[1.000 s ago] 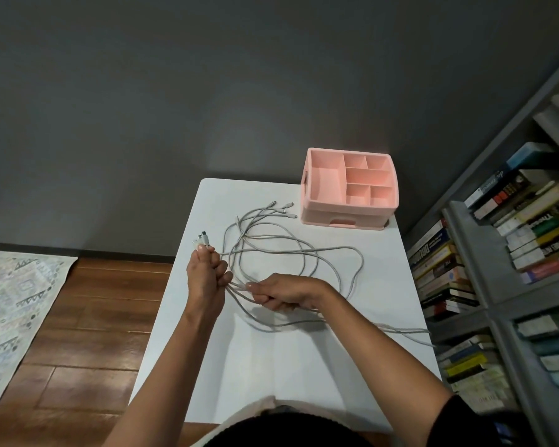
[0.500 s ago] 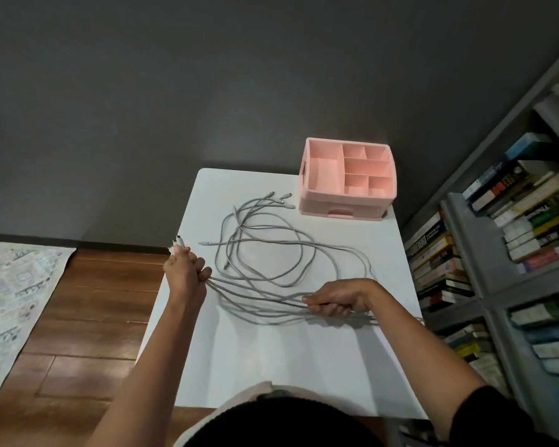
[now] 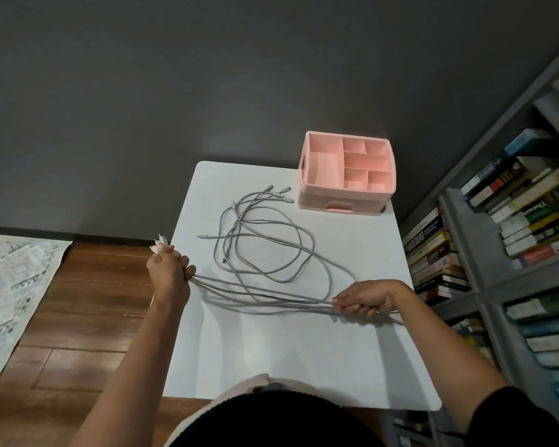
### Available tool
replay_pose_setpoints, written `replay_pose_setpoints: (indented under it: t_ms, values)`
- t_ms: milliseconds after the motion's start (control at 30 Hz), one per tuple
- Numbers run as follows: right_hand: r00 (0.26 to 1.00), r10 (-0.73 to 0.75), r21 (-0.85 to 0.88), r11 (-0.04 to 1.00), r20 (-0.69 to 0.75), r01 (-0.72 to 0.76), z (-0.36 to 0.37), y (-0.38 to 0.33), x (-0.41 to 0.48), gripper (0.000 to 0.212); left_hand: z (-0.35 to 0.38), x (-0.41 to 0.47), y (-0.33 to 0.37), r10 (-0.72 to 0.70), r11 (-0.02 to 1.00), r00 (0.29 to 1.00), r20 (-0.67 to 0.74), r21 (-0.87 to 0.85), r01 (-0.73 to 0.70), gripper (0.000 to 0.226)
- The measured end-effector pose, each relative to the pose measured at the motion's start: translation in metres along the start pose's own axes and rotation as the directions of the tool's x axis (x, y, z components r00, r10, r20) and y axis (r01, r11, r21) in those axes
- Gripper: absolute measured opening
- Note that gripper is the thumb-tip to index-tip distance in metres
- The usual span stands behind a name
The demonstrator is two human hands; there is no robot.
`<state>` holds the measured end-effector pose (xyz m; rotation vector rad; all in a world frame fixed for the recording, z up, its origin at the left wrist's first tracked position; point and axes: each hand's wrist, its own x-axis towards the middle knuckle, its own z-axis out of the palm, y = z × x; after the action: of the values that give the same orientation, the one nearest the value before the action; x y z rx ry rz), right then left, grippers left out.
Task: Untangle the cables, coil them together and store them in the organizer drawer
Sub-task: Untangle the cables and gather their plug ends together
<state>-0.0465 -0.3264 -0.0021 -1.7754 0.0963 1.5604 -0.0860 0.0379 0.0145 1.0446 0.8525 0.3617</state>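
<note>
We can make out no word, number or brand for sure. The spines of the books (image 3: pixel 530 196) on the grey shelf (image 3: pixel 463 243) at the right carry printed titles, some in bold dark or white letters, yet all are too blurred and small for us to read.

Grey cables (image 3: pixel 265 253) looped loosely on white table, strands pulled taut, pink organizer (image 3: pixel 346 175) behind, drawer closed
</note>
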Motion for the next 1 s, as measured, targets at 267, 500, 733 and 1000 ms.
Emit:
replay_pose_setpoints:
  t_ms: [267, 500, 733, 1000]
  values:
    - [0.903, -0.032, -0.329, 0.936, -0.429, -0.123, 0.041, -0.016, 0.028, 0.028, 0.013, -0.015, -0.001, 0.155, 0.950, 0.971, 0.181, 0.243, -0.197, 0.028]
    - [0.924, -0.006, -0.233, 0.968, -0.382, -0.090, 0.045, -0.042, 0.024, 0.024, 0.029, -0.034, 0.006, 0.145, 0.851, 0.870, 0.472, 0.389, -0.353, 0.028]
    - [0.929, -0.326, -0.037, 0.945, -0.178, 0.324, 0.052, -0.084, 0.001, 0.026, 0.049, -0.067, -0.016, -0.277, 0.686, 0.624, 0.730, 0.605, -0.404, 0.032]
    - [0.950, -0.309, -0.072, 0.947, 0.046, 0.312, 0.034, -0.069, -0.014, 0.026, 0.042, -0.051, -0.002, -0.459, 0.522, 0.347, 0.818, 0.564, -0.640, 0.024]
